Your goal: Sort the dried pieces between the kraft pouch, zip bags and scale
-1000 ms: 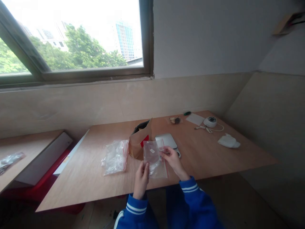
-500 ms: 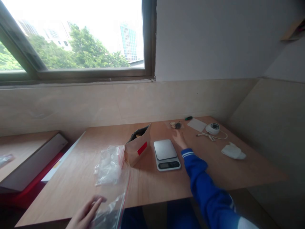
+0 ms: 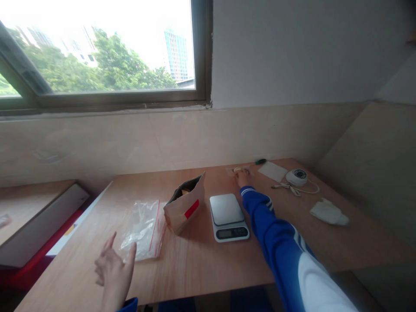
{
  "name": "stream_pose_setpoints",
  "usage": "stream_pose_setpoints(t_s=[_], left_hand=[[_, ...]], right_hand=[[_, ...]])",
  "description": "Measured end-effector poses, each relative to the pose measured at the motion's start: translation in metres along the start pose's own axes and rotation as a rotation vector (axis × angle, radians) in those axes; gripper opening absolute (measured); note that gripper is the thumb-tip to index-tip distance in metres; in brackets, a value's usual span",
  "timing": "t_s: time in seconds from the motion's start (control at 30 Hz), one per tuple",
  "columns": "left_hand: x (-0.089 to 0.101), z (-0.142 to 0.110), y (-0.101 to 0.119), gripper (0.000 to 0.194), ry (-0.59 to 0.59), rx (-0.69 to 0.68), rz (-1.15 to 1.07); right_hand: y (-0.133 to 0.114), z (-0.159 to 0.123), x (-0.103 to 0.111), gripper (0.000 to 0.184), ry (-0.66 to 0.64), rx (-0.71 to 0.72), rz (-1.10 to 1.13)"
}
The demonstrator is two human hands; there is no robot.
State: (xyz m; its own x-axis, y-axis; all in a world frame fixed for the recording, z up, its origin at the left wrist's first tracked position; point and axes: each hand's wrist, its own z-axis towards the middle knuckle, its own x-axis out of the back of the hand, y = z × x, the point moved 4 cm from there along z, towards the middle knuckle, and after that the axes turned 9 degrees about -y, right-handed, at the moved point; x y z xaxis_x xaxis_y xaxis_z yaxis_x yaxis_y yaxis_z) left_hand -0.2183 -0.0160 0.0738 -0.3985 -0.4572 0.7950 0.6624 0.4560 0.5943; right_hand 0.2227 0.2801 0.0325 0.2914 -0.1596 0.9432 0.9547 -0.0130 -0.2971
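Observation:
My left hand (image 3: 113, 268) is raised over the front left of the table, empty, with thumb and index finger spread. Just beyond it lie clear zip bags (image 3: 143, 234) with red seal lines. My right hand (image 3: 243, 177) reaches to the back of the table, its fingers bent onto a small clear bag (image 3: 230, 171) with pale and dark bits inside. That hand partly covers the bag. A brown paper pouch (image 3: 183, 212) with a red label stands open at the top, something yellowish inside. Right of it sits a kitchen scale (image 3: 227, 212) with a bare silver plate.
At the back right lie a green-handled tool (image 3: 261, 161), a white sheet (image 3: 272, 171) and a round white device (image 3: 296, 177) with its cable. A crumpled white cloth or glove (image 3: 329, 212) is nearer the right edge. Another table (image 3: 35, 199) stands left, past a gap.
My left hand has let go of the large zip bag, now lying with the other clear bag, and has opened. My right hand has moved forward onto the small clear bag.

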Motion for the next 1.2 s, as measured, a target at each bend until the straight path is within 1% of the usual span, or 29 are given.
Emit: stream_pose_setpoints(t_s=[0.03,0.07,0.1,0.17,0.2,0.27,0.3,0.33,0.37,0.4,0.43,0.47,0.5,0.53,0.57,0.6,0.67,0.77,0.8,0.83,0.9,0.93,0.97,1.0,1.03,1.1,1.13,1.2], left_hand=[[-0.005,-0.005,0.006,0.062,-0.033,-0.068,0.039],[-0.013,-0.009,0.011,0.053,-0.104,-0.130,0.062],[-0.020,-0.013,0.013,0.044,-0.174,-0.164,0.075],[-0.033,-0.020,0.014,0.034,-0.295,-0.177,0.097],[-0.037,-0.022,0.015,0.032,-0.311,-0.162,0.095],[-0.038,-0.029,0.023,0.035,-0.256,-0.148,0.027],[-0.037,-0.034,0.030,0.037,-0.219,-0.158,-0.046],[-0.036,-0.040,0.040,0.038,-0.198,-0.171,-0.144],[-0.035,-0.049,0.052,0.038,-0.229,-0.204,-0.276],[-0.037,-0.060,0.067,0.039,-0.320,-0.260,-0.452],[-0.039,-0.073,0.080,0.040,-0.422,-0.269,-0.628],[-0.044,-0.088,0.094,0.041,-0.585,-0.234,-0.758],[-0.049,-0.103,0.105,0.043,-0.714,-0.174,-0.882],[-0.052,-0.118,0.115,0.044,-0.817,-0.153,-0.957],[-0.054,-0.131,0.123,0.043,-0.863,-0.165,-0.985],[-0.056,-0.141,0.128,0.042,-0.873,-0.176,-0.997],[-0.059,-0.153,0.131,0.037,-0.868,-0.191,-1.016],[-0.061,-0.156,0.124,0.029,-0.840,-0.190,-1.051],[-0.061,-0.155,0.122,0.029,-0.845,-0.187,-1.059],[-0.060,-0.154,0.120,0.030,-0.856,-0.181,-1.067],[-0.057,-0.152,0.116,0.032,-0.883,-0.157,-1.084],[-0.056,-0.152,0.115,0.034,-0.889,-0.142,-1.096],[-0.054,-0.151,0.114,0.035,-0.887,-0.125,-1.112],[-0.053,-0.151,0.113,0.036,-0.878,-0.109,-1.128],[-0.052,-0.150,0.112,0.036,-0.861,-0.098,-1.142],[-0.051,-0.148,0.109,0.037,-0.817,-0.103,-1.150],[-0.050,-0.147,0.108,0.036,-0.800,-0.119,-1.143],[-0.048,-0.146,0.108,0.033,-0.786,-0.159,-1.114]], right_hand=[[-0.001,-0.002,0.006,0.024,0.025,-0.022,0.039],[-0.001,-0.005,0.013,0.023,0.055,-0.039,0.084],[-0.002,-0.009,0.022,0.022,0.085,-0.049,0.128],[-0.003,-0.026,0.042,0.022,0.138,-0.047,0.196],[-0.004,-0.040,0.054,0.023,0.171,-0.037,0.247],[-0.006,-0.078,0.078,0.026,0.244,-0.016,0.373],[-0.006,-0.102,0.089,0.026,0.324,0.004,0.613],[-0.007,-0.128,0.098,0.027,0.387,-0.007,0.831],[-0.009,-0.155,0.104,0.028,0.433,-0.049,0.992],[-0.015,-0.181,0.106,0.029,0.453,-0.094,1.097],[-0.023,-0.204,0.107,0.029,0.427,-0.120,1.159],[-0.034,-0.224,0.105,0.030,0.354,-0.128,1.203],[-0.046,-0.239,0.101,0.031,0.276,-0.132,1.252],[-0.057,-0.251,0.097,0.032,0.196,-0.119,1.289],[-0.068,-0.260,0.094,0.032,0.123,-0.094,1.304],[-0.077,-0.266,0.091,0.032,0.065,-0.061,1.306],[-0.089,-0.271,0.086,0.031,-0.013,0.008,1.283],[-0.093,-0.274,0.078,0.031,-0.078,0.053,1.243],[-0.093,-0.275,0.075,0.031,-0.067,0.044,1.218],[-0.092,-0.277,0.073,0.032,-0.026,0.025,1.172],[-0.092,-0.284,0.072,0.035,0.118,-0.015,1.032],[-0.094,-0.289,0.072,0.034,0.177,-0.016,0.961],[-0.099,-0.295,0.072,0.029,0.189,0.006,0.910],[-0.107,-0.301,0.072,0.022,0.143,0.052,0.889],[-0.116,-0.306,0.071,0.015,0.052,0.117,0.893],[-0.132,-0.319,0.070,0.012,-0.144,0.233,0.930],[-0.138,-0.325,0.071,0.012,-0.214,0.264,0.946],[-0.143,-0.333,0.073,0.011,-0.274,0.276,0.962]])
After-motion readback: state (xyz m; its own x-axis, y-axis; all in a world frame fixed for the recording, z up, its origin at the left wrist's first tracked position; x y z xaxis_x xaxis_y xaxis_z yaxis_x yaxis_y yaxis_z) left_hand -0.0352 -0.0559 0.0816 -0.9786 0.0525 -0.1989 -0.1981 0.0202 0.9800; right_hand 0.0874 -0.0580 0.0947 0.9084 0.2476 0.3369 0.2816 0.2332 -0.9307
